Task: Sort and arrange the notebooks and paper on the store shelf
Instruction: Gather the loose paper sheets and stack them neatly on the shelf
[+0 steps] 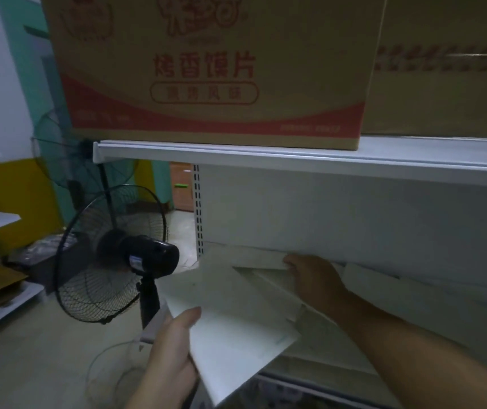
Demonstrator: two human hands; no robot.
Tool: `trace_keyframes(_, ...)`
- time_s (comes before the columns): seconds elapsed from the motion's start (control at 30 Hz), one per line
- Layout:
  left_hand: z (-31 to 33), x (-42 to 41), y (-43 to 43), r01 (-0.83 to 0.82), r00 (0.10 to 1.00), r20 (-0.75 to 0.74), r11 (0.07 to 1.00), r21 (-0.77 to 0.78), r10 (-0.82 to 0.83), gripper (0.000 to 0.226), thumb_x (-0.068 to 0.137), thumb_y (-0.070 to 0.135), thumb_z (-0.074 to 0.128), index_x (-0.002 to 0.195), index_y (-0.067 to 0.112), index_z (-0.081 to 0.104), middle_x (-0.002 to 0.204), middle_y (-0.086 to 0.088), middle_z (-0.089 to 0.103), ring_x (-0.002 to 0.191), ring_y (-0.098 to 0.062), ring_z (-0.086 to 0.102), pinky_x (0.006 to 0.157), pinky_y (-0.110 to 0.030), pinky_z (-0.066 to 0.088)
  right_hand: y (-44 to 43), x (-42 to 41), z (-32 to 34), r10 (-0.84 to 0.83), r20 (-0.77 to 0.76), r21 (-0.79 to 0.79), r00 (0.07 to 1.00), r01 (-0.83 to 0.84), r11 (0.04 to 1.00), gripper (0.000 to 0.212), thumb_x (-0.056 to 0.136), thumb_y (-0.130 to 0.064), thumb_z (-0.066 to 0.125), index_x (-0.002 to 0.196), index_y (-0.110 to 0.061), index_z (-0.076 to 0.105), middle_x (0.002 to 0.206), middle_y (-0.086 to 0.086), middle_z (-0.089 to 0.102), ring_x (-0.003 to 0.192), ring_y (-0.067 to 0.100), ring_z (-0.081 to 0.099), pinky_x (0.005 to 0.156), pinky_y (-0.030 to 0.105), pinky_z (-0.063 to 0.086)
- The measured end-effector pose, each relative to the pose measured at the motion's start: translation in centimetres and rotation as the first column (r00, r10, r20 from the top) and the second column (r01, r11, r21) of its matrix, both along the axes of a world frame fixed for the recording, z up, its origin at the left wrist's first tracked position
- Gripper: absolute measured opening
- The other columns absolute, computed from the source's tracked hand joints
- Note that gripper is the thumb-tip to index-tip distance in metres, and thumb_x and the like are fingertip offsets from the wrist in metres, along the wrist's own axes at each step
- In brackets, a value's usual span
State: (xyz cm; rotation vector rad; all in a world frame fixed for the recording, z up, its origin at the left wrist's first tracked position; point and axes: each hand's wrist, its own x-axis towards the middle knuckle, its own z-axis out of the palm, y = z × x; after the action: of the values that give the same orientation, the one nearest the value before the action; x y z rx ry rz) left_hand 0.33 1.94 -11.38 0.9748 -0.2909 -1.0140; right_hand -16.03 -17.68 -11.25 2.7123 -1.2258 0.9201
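White flat paper [236, 335] in both hands

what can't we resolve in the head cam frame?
- Paper stack: notebooks or loose sheets, blur hides it.
- Right hand fingertips: tucked behind the sheets, grip unclear.
- Left hand: fingers under the stack, hidden.
- Cardboard box: top cut by frame edge, small print blurred.

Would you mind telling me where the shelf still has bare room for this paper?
The shelf looks bare right of the right hand, against the back panel. It is crowded between both hands, where paper overlaps.
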Motion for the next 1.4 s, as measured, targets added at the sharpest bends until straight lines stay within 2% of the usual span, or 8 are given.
trace_keyframes(0.13,-0.1,0.2,-0.2,-0.007,0.999,0.040,0.999,-0.034,0.009,0.032,0.098,0.007,0.043,0.123,0.023,0.053,0.101,-0.012,0.069,0.087,-0.032,0.066,0.065,-0.036,0.051,5.0,1.4,2.3,-0.028,0.308,-0.092,0.951,0.059,0.994,0.026,0.090,-0.026,0.045,0.091,-0.016,0.069,0.081,0.006,0.071,0.074,0.025,0.065,0.063,0.031,0.047)
trace_keyframes(0.4,-1.2,0.4,-1.4,-0.026,0.994,0.103,0.999,0.025,0.024,0.030,0.090,0.005,0.055,0.119,0.012,0.056,0.099,-0.020,0.068,0.085,-0.037,0.066,0.065,-0.037,0.052,14.7,3.4,-0.3,0.351,-0.032,-0.111,0.936,-0.353,0.929,0.022,0.077,-0.043,0.063,0.068,-0.023,0.063,0.057,-0.005,0.059,0.055,0.014,0.056,0.047,0.021,0.041)
trace_keyframes(0.53,-1.9,1.1,-1.3,0.021,0.993,0.112,1.000,0.009,-0.022,0.032,0.091,-0.002,0.046,0.118,0.014,0.055,0.102,-0.016,0.067,0.089,-0.034,0.063,0.069,-0.037,0.050,11.0,-0.2,-0.2,0.071,0.017,-0.029,0.997,-0.071,0.997,0.034,0.080,-0.037,0.049,0.100,-0.021,0.071,0.103,0.001,0.071,0.093,0.021,0.068,0.080,0.030,0.054)
trace_keyframes(0.63,-2.3,1.7,-0.9,0.081,0.995,0.061,0.997,0.008,-0.081,0.031,0.092,0.004,0.040,0.118,0.013,0.056,0.106,-0.020,0.065,0.090,-0.036,0.062,0.072,-0.039,0.049,8.4,-4.5,-0.8,-0.243,-0.219,0.192,0.945,0.286,0.939,0.056,0.095,-0.039,0.040,0.147,-0.026,0.025,0.155,-0.007,0.020,0.143,0.013,0.019,0.117,0.034,0.013)
trace_keyframes(0.83,-1.6,0.5,-0.3,0.027,0.996,0.079,0.999,0.019,-0.028,0.032,0.094,0.003,0.047,0.122,0.017,0.054,0.105,-0.017,0.066,0.093,-0.036,0.063,0.077,-0.041,0.050,8.7,-5.9,-1.0,-0.283,-0.112,0.072,0.952,0.292,0.954,0.046,0.099,-0.019,0.034,0.144,-0.026,0.031,0.152,-0.002,0.031,0.135,0.010,0.037,0.108,0.018,0.027)
trace_keyframes(1.0,0.2,-1.6,0.9,-0.076,0.976,0.206,0.997,0.032,0.068,0.040,0.089,-0.007,0.045,0.116,0.020,0.053,0.094,-0.014,0.064,0.086,-0.034,0.062,0.071,-0.036,0.049,12.3,-2.4,2.5,-0.075,0.132,-0.123,0.988,0.092,0.988,0.052,0.049,-0.009,0.056,0.098,-0.010,0.073,0.079,0.006,0.073,0.057,0.023,0.067,0.046,0.023,0.050)
trace_keyframes(1.23,2.7,-8.4,1.6,-0.116,0.957,0.264,0.993,-0.030,0.119,0.024,0.090,0.029,0.057,0.113,0.023,0.053,0.091,-0.002,0.067,0.081,-0.017,0.064,0.065,-0.029,0.046,18.2,-1.7,1.1,0.186,0.094,-0.166,0.978,-0.169,0.972,0.044,0.069,-0.029,0.053,0.107,-0.013,0.069,0.112,-0.005,0.068,0.076,0.014,0.053,0.060,0.019,0.048)
trace_keyframes(1.4,1.4,-15.7,1.3,0.105,0.981,0.166,0.994,0.010,-0.105,0.030,0.086,0.003,0.060,0.115,0.008,0.057,0.084,-0.019,0.069,0.073,-0.032,0.066,0.062,-0.031,0.053,18.5,-10.4,-0.3,0.094,-0.097,-0.145,0.991,-0.108,0.983,0.048,0.080,-0.042,0.047,0.123,-0.025,0.058,0.131,-0.009,0.054,0.086,0.008,0.049,0.063,0.019,0.051)
